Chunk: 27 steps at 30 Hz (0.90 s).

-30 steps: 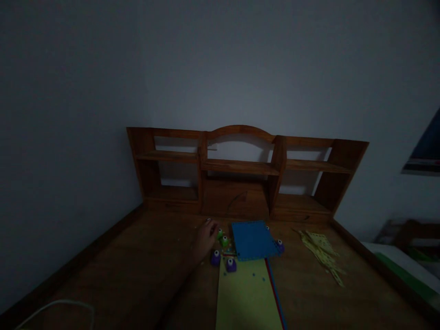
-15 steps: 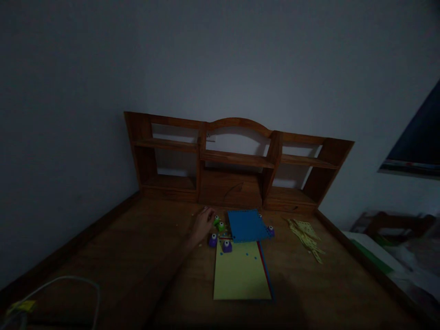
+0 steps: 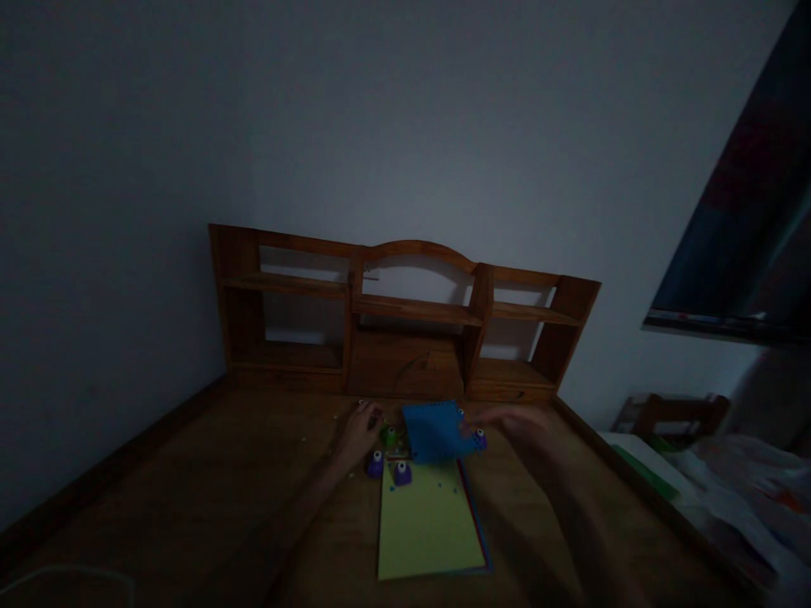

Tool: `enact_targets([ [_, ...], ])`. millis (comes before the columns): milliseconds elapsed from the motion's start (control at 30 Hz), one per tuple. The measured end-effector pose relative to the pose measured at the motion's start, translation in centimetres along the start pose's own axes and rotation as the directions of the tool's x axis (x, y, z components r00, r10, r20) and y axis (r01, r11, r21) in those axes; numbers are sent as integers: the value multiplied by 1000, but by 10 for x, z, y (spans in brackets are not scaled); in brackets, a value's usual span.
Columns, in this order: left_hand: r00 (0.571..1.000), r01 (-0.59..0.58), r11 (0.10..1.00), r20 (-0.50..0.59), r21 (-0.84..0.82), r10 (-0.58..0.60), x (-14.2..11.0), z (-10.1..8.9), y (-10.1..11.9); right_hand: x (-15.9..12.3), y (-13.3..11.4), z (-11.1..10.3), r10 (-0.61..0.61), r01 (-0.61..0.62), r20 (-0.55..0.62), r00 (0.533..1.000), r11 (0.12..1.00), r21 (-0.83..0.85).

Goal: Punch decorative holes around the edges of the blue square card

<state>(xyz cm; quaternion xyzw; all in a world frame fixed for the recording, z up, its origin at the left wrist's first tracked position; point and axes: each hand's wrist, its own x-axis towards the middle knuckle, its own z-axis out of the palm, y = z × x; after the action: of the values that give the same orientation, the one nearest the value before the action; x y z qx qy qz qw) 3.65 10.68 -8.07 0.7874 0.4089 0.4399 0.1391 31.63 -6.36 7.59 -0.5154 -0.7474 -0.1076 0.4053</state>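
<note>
My left hand [image 3: 360, 429] rests on the desk left of a green craft punch [image 3: 389, 436], its fingers curled together; what they hold, if anything, is too dark to make out. My right hand [image 3: 520, 424], blurred, hovers at the right edge of a blue sheet [image 3: 437, 432] with holes punched along its edges, fingers stretched out to the left. A purple craft punch [image 3: 480, 438] sits at that edge, just under the hand. Two more purple punches, one [image 3: 376, 464] beside and one [image 3: 402, 473] on a yellow sheet [image 3: 431, 528], stand nearer me. The yellow sheet tops a stack with red and blue edges.
A wooden shelf unit [image 3: 405, 312] stands along the back of the desk [image 3: 253, 473]. Small paper bits lie scattered around the punches. To the right, past the desk's raised edge, are a chair [image 3: 681, 411] and plastic bags [image 3: 728, 473].
My right hand has come in from the right to the blue sheet's edge. My left hand stays by the green punches; only one shows now. The view has shifted slightly rightward.
</note>
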Motion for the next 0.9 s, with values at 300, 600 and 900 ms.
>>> enact_targets([
  [300,999,18,998,45,58,-20,-5,3,4,-13,84,101,180,-152,195,964,977,-151],
  [600,995,43,995,83,90,-51,-6,8,1,-34,110,114,333,-316,153,930,941,-124],
  [900,994,68,996,76,63,-73,-7,9,-10,-35,110,130,410,-436,151,900,861,260],
])
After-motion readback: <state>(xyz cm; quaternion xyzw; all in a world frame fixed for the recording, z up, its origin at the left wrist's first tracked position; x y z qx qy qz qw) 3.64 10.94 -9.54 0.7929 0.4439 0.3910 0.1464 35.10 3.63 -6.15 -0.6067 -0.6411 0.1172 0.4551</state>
